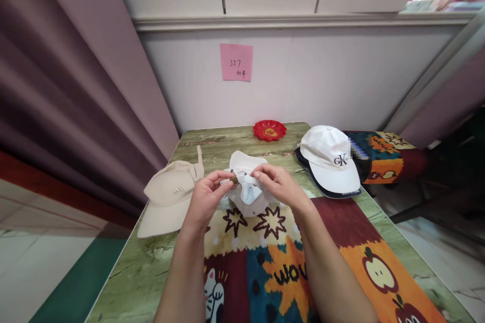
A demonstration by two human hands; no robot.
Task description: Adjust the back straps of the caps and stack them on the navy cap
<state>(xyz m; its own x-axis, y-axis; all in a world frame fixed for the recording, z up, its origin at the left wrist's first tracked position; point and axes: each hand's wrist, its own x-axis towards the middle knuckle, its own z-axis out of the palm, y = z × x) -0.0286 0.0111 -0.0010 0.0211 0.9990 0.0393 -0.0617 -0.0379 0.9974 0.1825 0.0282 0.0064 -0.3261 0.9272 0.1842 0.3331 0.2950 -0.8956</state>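
Note:
A white cap sits at the middle of the table, its back opening turned toward me. My left hand pinches one end of the cap's back strap between thumb and fingers. On the other side, my right hand grips the strap's other part near the buckle area; its fingers partly cover the strap. Whether the two strap ends are joined I cannot tell. Just left of my left hand lies a beige cap with three slanted stripes and a loose strap standing up.
On the right, a white cap with dark letters rests on a dark cap. A red scalloped dish stands at the back of the table. A colourful patterned cloth covers its middle. Behind is a wall with a pink note.

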